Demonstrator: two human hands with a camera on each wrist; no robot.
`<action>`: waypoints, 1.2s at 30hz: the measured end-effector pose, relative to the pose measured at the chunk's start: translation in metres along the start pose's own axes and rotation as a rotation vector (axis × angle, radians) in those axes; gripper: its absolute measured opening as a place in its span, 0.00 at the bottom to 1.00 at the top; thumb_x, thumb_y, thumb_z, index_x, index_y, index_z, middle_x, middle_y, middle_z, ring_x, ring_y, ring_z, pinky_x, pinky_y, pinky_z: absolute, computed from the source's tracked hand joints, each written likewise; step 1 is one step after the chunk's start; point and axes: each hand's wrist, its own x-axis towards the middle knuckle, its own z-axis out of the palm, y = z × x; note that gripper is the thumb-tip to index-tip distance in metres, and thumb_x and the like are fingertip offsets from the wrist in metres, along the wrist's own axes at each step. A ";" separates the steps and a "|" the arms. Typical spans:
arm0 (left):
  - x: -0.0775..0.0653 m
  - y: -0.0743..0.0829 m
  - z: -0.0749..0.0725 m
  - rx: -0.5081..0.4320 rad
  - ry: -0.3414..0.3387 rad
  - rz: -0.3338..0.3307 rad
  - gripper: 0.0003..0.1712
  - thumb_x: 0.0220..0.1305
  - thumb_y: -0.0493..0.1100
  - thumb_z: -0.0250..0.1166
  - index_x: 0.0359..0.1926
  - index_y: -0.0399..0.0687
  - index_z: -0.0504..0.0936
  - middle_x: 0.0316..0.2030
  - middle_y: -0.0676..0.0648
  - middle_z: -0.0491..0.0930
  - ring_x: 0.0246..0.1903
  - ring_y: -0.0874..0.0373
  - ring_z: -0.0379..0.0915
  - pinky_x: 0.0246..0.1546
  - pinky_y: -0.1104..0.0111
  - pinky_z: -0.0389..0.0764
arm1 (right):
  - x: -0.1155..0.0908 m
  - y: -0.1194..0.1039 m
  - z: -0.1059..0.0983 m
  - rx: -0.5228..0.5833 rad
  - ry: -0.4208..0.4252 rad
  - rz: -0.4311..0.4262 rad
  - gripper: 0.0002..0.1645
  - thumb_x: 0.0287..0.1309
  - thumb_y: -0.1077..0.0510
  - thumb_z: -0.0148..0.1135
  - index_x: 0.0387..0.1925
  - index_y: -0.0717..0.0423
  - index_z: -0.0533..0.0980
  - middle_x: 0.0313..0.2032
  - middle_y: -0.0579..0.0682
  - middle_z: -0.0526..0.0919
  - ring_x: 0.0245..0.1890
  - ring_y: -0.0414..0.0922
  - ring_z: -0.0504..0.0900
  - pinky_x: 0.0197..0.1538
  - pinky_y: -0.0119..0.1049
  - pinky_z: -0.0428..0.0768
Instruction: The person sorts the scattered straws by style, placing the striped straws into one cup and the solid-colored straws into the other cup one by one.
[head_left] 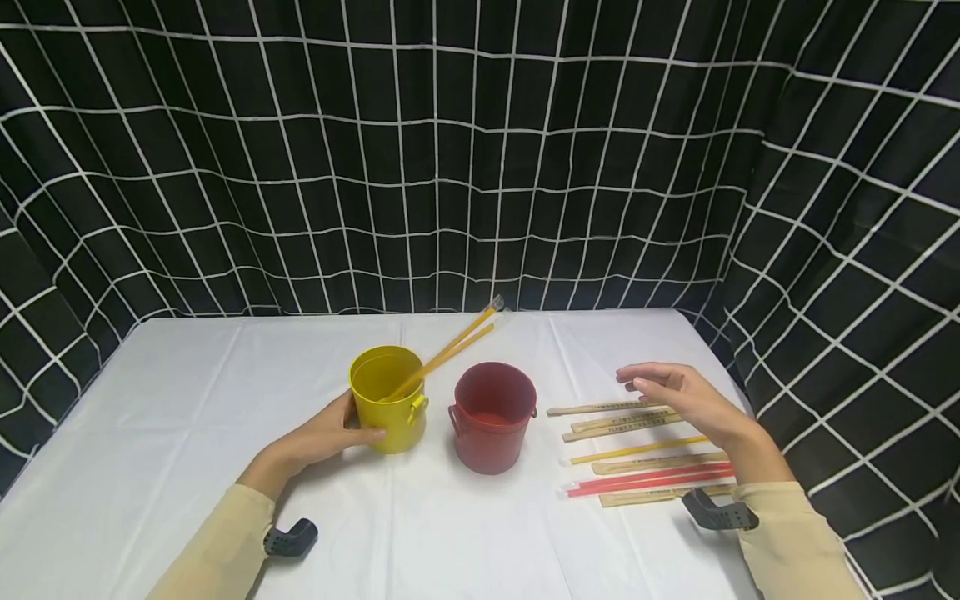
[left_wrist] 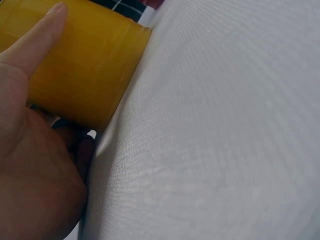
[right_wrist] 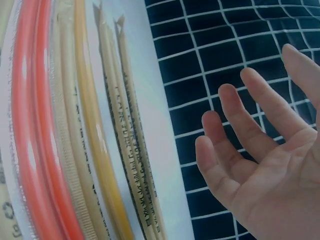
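Observation:
My left hand grips the side of a small yellow bucket, thumb along the near wall and the other fingers hidden behind it. Two yellow straws in clear wrappers lean out of that bucket towards the back right. My right hand, holding nothing, is over the far end of a row of wrapped sticks, its fingers loosely bent. In the right wrist view the row shows red straws, a yellow straw and printed paper-wrapped sticks.
A red bucket stands just right of the yellow one, its inside bottom visible. White cloth covers the table. Black curtains with a white grid rise behind and at both sides.

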 end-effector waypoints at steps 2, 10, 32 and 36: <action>0.000 0.000 0.000 -0.004 -0.006 -0.001 0.55 0.57 0.55 0.69 0.76 0.55 0.44 0.77 0.47 0.46 0.78 0.46 0.37 0.77 0.44 0.38 | 0.000 0.001 0.000 -0.007 -0.007 0.004 0.22 0.70 0.52 0.51 0.60 0.58 0.74 0.60 0.60 0.77 0.53 0.25 0.76 0.54 0.28 0.78; 0.000 0.002 -0.006 0.000 0.005 0.018 0.55 0.57 0.55 0.69 0.76 0.56 0.45 0.77 0.48 0.47 0.78 0.47 0.38 0.77 0.44 0.38 | 0.008 -0.001 0.002 -0.041 0.033 0.004 0.24 0.68 0.50 0.55 0.59 0.57 0.74 0.60 0.58 0.78 0.52 0.20 0.73 0.54 0.20 0.74; 0.000 0.001 -0.002 -0.002 -0.002 0.018 0.55 0.57 0.55 0.69 0.76 0.56 0.44 0.77 0.47 0.47 0.78 0.47 0.39 0.77 0.44 0.39 | 0.009 0.012 0.015 -0.055 -0.007 0.040 0.27 0.62 0.54 0.62 0.61 0.59 0.72 0.61 0.60 0.76 0.63 0.61 0.74 0.61 0.42 0.77; -0.001 0.002 -0.001 0.003 0.006 -0.001 0.55 0.57 0.55 0.69 0.76 0.55 0.44 0.77 0.47 0.46 0.78 0.46 0.37 0.77 0.43 0.38 | 0.008 0.012 0.014 -0.077 -0.004 0.044 0.27 0.62 0.53 0.62 0.61 0.59 0.72 0.61 0.61 0.76 0.62 0.62 0.74 0.61 0.47 0.78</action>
